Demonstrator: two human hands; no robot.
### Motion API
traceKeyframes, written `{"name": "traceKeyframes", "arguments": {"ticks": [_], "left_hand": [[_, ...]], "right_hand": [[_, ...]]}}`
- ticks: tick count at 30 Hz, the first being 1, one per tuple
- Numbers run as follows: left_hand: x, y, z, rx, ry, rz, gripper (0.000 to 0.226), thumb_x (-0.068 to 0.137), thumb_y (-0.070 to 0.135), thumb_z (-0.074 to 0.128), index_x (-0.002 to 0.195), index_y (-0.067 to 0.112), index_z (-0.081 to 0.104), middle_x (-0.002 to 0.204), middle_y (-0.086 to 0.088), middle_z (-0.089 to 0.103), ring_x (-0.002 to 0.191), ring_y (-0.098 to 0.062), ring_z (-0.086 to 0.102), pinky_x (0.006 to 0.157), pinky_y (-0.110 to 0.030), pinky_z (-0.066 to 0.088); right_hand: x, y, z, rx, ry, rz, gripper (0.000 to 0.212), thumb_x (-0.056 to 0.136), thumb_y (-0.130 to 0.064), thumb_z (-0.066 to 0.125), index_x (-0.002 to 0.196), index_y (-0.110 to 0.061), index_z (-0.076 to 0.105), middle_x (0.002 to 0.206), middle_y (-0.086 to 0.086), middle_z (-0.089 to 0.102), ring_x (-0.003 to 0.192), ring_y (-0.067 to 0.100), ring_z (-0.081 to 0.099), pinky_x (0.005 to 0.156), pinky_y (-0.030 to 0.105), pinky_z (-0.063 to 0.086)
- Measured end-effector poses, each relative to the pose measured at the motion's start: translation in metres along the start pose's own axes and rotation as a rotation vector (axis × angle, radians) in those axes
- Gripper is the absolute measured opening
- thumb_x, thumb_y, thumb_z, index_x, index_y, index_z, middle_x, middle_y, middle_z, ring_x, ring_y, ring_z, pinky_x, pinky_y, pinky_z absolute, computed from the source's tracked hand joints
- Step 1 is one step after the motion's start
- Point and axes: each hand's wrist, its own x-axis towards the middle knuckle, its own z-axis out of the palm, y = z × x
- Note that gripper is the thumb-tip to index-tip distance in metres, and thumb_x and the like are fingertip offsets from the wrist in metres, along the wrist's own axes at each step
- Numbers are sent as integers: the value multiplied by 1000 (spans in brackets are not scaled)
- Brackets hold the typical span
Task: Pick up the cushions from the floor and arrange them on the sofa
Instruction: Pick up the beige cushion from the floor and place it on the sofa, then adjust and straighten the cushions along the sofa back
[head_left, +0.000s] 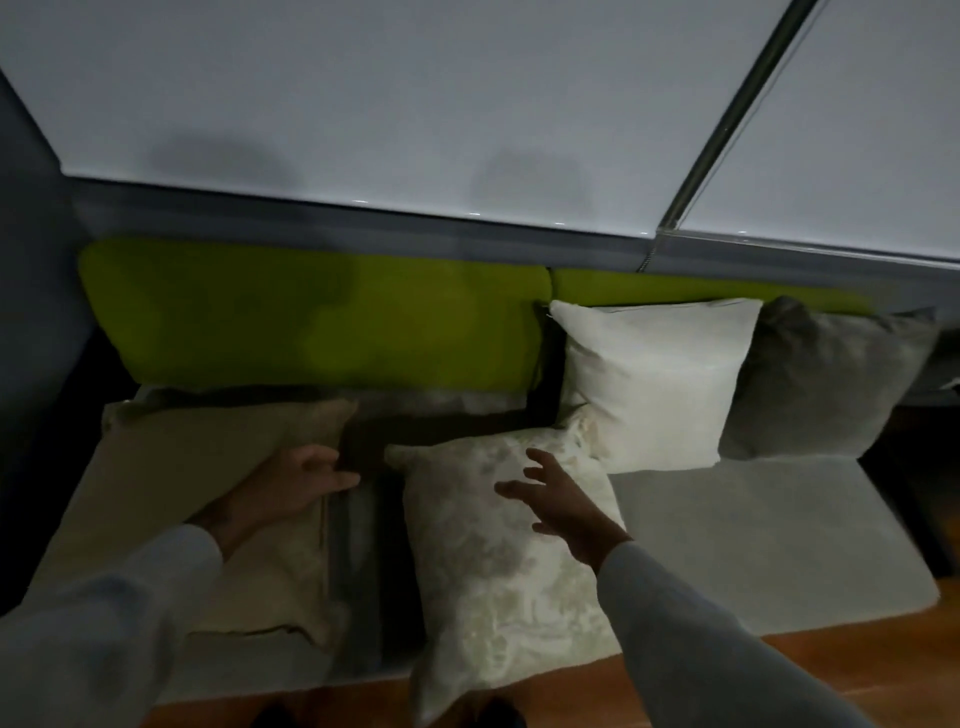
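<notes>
- No brand, label or readable writing shows on any cushion, on the sofa or on the window blinds.
- At the left of the frame a tan cushion (218, 499) lies flat on the sofa seat (753, 530), its near edge close to the seat's front edge.
- The left hand (301, 480), in a pale sleeve (104, 623), holds the tan cushion's right edge; its grip is curled around that edge, fingers over the side and thumb on top.
- Between the tan cushion and the next one runs a dark gap in the seat, a narrow strip of bare room in the lower middle of the frame.
- A cream patterned cushion (493, 582) lies right of the gap, tilted, its lower corner overhanging the seat front above the wooden floor (597, 680).
- The right hand (563, 506) is over the patterned cushion's upper part with its grip spread wide, fingers apart; whether it touches the fabric cannot be told.
- Behind, a green backrest (311, 317) runs across the middle of the frame below the pale blinds (363, 93).
- A white cushion (654, 379) leans upright against the backrest, its lower left corner touching the patterned cushion.
- A grey cushion (826, 379) leans just beside it at the right.
- In front of these two, the seat lies bare out to its right edge, the largest free room.
</notes>
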Motion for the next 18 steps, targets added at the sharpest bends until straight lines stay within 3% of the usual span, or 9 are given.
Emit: {"name": "traceKeyframes", "arguments": {"ticks": [2, 5, 7, 12, 15, 18], "left_hand": [[-3, 15, 29, 43, 13, 21, 51, 80, 27, 83, 124, 7, 65, 111, -9, 68, 105, -21, 63, 88, -26, 42], [1, 25, 71, 57, 30, 53, 39, 87, 8, 75, 123, -2, 63, 116, -21, 68, 113, -33, 64, 96, -40, 49], [2, 26, 90, 80, 9, 70, 35, 87, 3, 73, 121, -3, 63, 114, -18, 69, 110, -33, 64, 94, -41, 50], [16, 18, 108, 85, -15, 52, 20, 85, 21, 78, 93, 32, 63, 89, 23, 61, 87, -6, 62, 65, -6, 43], [29, 14, 110, 68, -49, 6, 22, 81, 32, 81, 95, 34, 64, 94, 21, 64, 93, -7, 64, 68, -16, 48], [39, 13, 115, 93, -82, -54, 36, 79, 35, 83, 107, 25, 64, 101, 10, 63, 102, -19, 63, 82, -29, 49]], "right_hand": [[-2, 2, -32, 0, 3, -18, 87, 86, -34, 81, 158, -31, 31, 161, 5, 40, 124, 25, 51, 91, 42, 46], [-2, 10, -77, 2, 17, -12, 86, 87, -34, 80, 158, -30, 31, 160, 5, 41, 129, 28, 52, 93, 43, 47], [-1, 17, -96, 0, 23, 8, 86, 87, -34, 80, 158, -29, 31, 159, 5, 42, 132, 29, 52, 92, 43, 48], [8, 30, -113, 31, 13, 41, 87, 85, -37, 82, 156, -31, 33, 157, 3, 44, 127, 26, 54, 91, 43, 48], [14, 39, -114, 18, 15, 69, 87, 85, -38, 82, 156, -31, 33, 158, 3, 44, 123, 25, 53, 90, 43, 47], [17, 47, -117, -17, 38, 93, 87, 86, -38, 81, 157, -30, 33, 158, 6, 43, 120, 23, 52, 88, 41, 47]]}}
